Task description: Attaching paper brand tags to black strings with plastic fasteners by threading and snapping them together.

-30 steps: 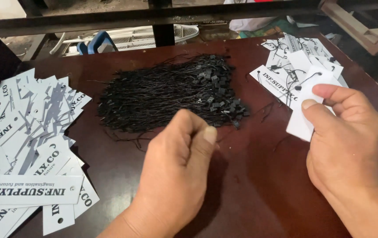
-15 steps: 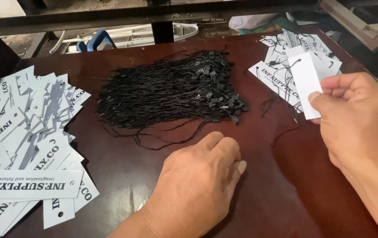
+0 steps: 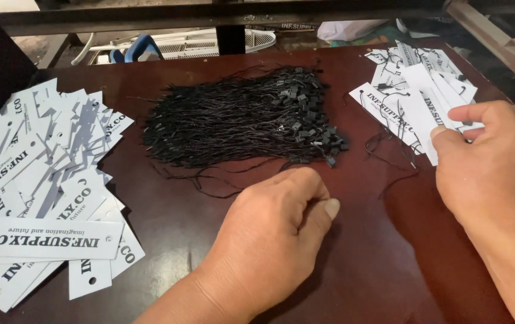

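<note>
I see my left hand [image 3: 269,240] curled loosely on the dark table [image 3: 377,270], fingers together, apparently holding nothing, just below the pile of black strings [image 3: 245,117]. My right hand [image 3: 488,162] pinches a white tag [image 3: 434,114] over the strung tags [image 3: 413,90].

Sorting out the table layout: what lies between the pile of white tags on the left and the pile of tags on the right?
In the head view, a heap of black strings lies between the left tag pile and the right tag pile.
</note>
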